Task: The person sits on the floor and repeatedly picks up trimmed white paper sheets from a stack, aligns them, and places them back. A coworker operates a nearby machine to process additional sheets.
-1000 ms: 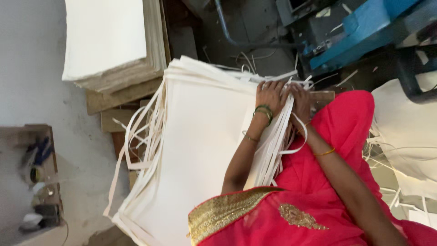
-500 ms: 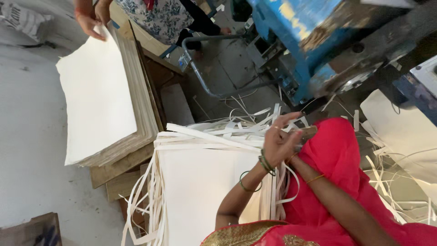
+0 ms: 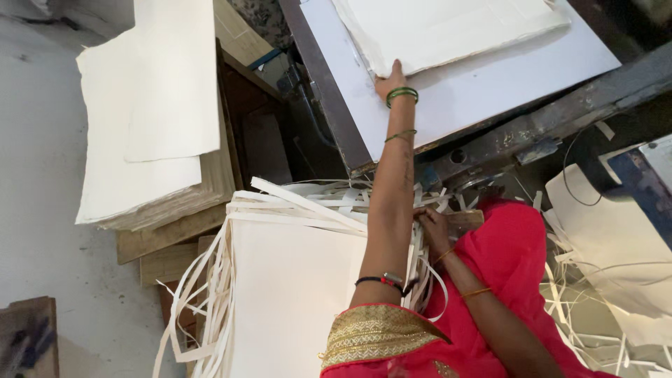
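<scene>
My left hand reaches far up onto the white machine table and grips the near corner of a pile of cream paper sheets lying there. Green bangles sit on that wrist. My right hand stays low, resting among loose trimmed paper strips at the far edge of a big stack of cream sheets in front of me. My left forearm partly hides its fingers, so its hold is unclear. A red garment with gold trim covers my lap.
Another tall pile of cream sheets rests on wooden boards at the left. The table's dark metal frame runs between the piles. More strips and sheets lie at the right, beside a blue machine part.
My left hand left the strips at the stack's edge and stretched up to the sheets on the machine table. The view swung upward; another person's hands at the left pile are gone from sight.
</scene>
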